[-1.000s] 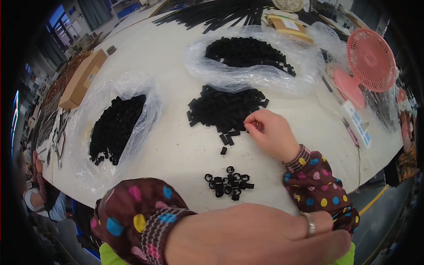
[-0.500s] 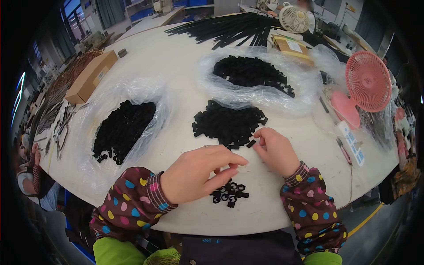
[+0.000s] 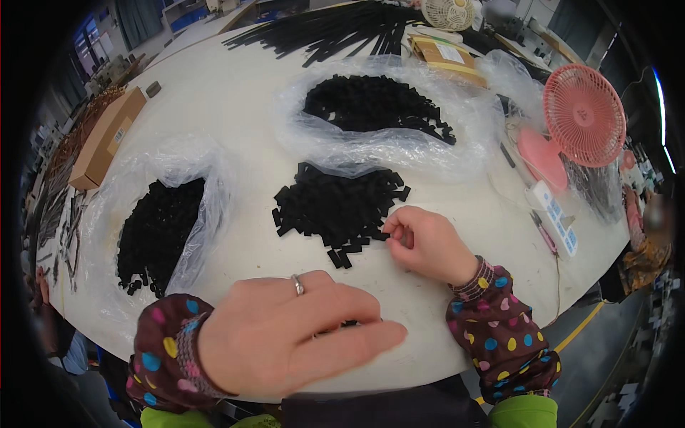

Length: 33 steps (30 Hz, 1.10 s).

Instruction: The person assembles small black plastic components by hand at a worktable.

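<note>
A loose heap of small black rectangular pieces lies in the middle of the white table. At its right edge is my right hand, thumb and fingers pinched together against the outermost pieces; what is between the fingertips is hidden. My left hand, a ring on one finger, reaches low over the near part of the table, thumb and forefinger apart. Under it, bits of the small black ring-like pieces show in the gap; the hand covers the others. Nothing is visibly held in the left hand.
Two clear plastic bags hold more black pieces, one at left, one behind the heap. Long black strips lie at the back. A cardboard box is far left; a pink fan and white power strip stand right.
My left hand has come down and nearer, now covering the ring-like pieces. The right hand's fingers have closed at the heap's edge. The whole view has shifted and tilted.
</note>
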Tool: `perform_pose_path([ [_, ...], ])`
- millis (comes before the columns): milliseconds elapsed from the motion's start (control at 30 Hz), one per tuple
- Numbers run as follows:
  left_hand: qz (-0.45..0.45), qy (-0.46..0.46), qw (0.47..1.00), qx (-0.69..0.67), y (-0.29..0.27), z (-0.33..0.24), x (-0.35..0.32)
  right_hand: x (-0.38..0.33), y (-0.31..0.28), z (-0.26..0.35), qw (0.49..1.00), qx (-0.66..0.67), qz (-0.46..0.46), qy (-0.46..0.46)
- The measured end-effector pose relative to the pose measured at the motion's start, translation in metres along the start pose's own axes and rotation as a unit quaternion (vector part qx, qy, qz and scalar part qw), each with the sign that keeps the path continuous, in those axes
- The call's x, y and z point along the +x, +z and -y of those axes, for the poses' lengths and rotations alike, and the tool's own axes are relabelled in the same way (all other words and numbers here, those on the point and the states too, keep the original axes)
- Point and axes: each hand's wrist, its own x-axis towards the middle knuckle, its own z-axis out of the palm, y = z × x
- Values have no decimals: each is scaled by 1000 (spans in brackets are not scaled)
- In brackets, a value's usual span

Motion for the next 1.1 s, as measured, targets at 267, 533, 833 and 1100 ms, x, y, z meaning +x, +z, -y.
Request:
perform_pose_path([
  [267, 5, -4, 996, 84, -54, -62, 10, 4, -2, 17, 983, 169, -17, 72],
  [533, -31, 148, 988, -41, -46, -31, -23, -6, -2, 24, 923, 354, 13, 149],
  [833, -58, -286, 882, -370, 54, 59, -6, -20, 17, 57, 776, 591, 41, 218],
  [1100, -61, -320, 834, -445, 60, 65, -14, -22, 25, 53, 889, 425, -33, 169],
])
